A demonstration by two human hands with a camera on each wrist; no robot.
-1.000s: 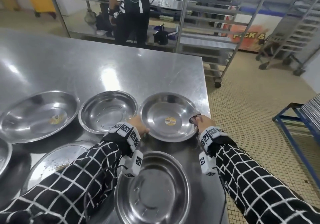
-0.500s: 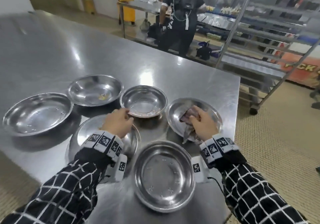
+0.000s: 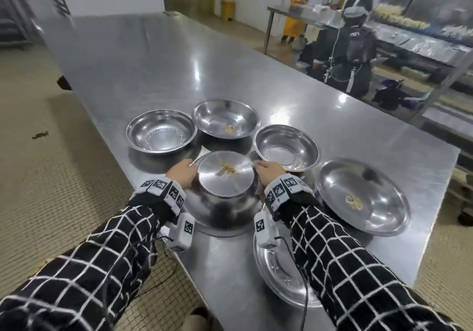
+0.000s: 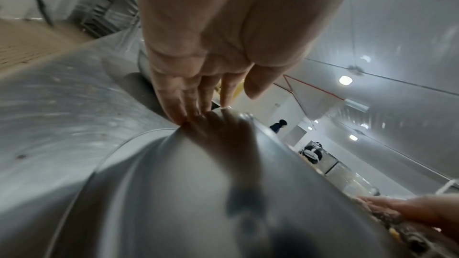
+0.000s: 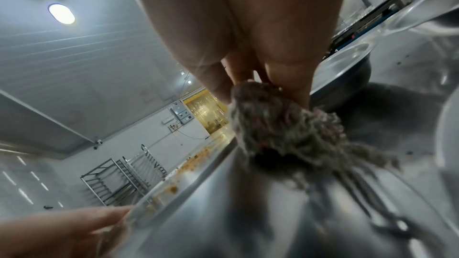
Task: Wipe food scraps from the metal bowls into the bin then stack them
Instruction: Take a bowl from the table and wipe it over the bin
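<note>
Several metal bowls stand on the steel table (image 3: pixel 143 80). The middle bowl (image 3: pixel 225 205) looks turned base-up, with orange scraps (image 3: pixel 229 171) on its flat top. My left hand (image 3: pixel 183 176) touches its left side with straight fingers (image 4: pixel 174 105) laid against the curved wall (image 4: pixel 174 183). My right hand (image 3: pixel 268 173) is at the bowl's right side and pinches a frayed grey cloth (image 5: pixel 280 125) against the metal (image 5: pixel 223 213). In the head view the cloth is hidden behind that hand.
Round the middle bowl are a far-left bowl (image 3: pixel 161 132), a far bowl with scraps (image 3: pixel 225 118), a small right bowl (image 3: pixel 286 146), a wide dish with scraps (image 3: pixel 363 197) and a near bowl (image 3: pixel 279 274). The table edge (image 3: pixel 153 208) runs by my left wrist. A person crouches behind (image 3: pixel 350 57).
My right hand has carried the cloth left, from the wide dish to the middle bowl. The left hand stays at that bowl. My head has swung, so the view has shifted.
</note>
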